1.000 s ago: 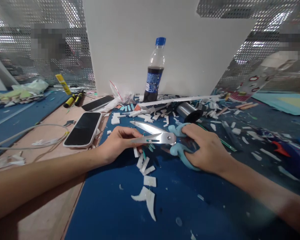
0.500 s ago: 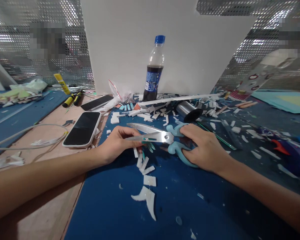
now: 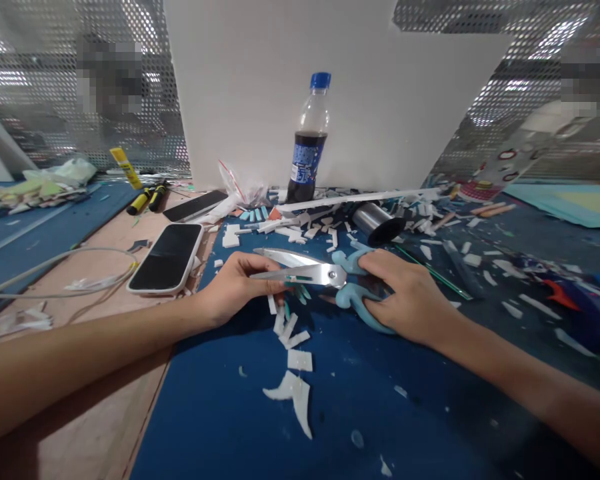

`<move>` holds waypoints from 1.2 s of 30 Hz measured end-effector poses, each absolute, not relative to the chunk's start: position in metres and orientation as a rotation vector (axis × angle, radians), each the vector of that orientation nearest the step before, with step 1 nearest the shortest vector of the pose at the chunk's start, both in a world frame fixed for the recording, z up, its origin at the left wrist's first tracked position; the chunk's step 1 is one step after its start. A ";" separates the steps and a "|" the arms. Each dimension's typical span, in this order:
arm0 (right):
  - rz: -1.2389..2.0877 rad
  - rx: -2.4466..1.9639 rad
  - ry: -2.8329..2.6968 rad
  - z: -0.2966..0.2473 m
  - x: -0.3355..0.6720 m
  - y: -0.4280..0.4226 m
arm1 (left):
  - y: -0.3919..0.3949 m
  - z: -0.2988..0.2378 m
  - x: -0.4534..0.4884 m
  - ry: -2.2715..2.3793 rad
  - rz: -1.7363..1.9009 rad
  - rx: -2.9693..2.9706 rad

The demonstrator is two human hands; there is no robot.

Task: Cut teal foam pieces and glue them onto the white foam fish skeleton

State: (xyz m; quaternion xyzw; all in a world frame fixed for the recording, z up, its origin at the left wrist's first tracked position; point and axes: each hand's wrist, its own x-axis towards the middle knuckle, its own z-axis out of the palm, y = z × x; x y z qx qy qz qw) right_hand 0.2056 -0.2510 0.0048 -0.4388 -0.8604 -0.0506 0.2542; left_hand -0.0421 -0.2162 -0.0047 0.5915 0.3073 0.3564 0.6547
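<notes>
My right hand (image 3: 405, 293) grips the light blue handles of a pair of scissors (image 3: 333, 275), with the blades parted and pointing left. Closed in a pinch, my left hand (image 3: 240, 287) is at the blade tips; the lower blade crosses in front of its fingers. Small teal pieces (image 3: 303, 293) and white foam pieces (image 3: 279, 322) show at its fingertips, partly hidden by the blade. Below them, a line of white pieces runs down the blue mat (image 3: 220, 400) to a white square (image 3: 300, 361) and a white tail-shaped piece (image 3: 293, 400).
A soda bottle (image 3: 307, 153) stands before a white board (image 3: 370, 100). A wire spool (image 3: 377, 223) and many foam scraps lie along the back. At left are a phone (image 3: 167, 259), a cable (image 3: 105, 251), a glue stick (image 3: 125, 168) and two yellow-black tools (image 3: 147, 198).
The whole view has shifted very slightly. Both hands and the scissors keep nearly the same pose, blades still parted.
</notes>
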 end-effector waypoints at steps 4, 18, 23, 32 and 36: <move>-0.107 -1.217 -2.340 0.006 0.207 -0.251 | -0.216 -0.005 -0.042 0.703 0.800 1.350; -0.039 -1.281 -2.350 0.009 0.202 -0.253 | -0.217 -0.005 -0.043 0.695 0.791 1.307; -0.156 -1.452 -2.248 0.014 0.204 -0.253 | -0.216 -0.005 -0.043 0.693 0.817 1.341; -0.393 -1.572 -2.052 0.007 0.226 -0.240 | -0.218 -0.006 -0.041 0.818 0.835 1.499; -0.289 -1.625 -2.053 0.007 0.233 -0.238 | -0.222 -0.002 -0.039 0.925 0.872 1.580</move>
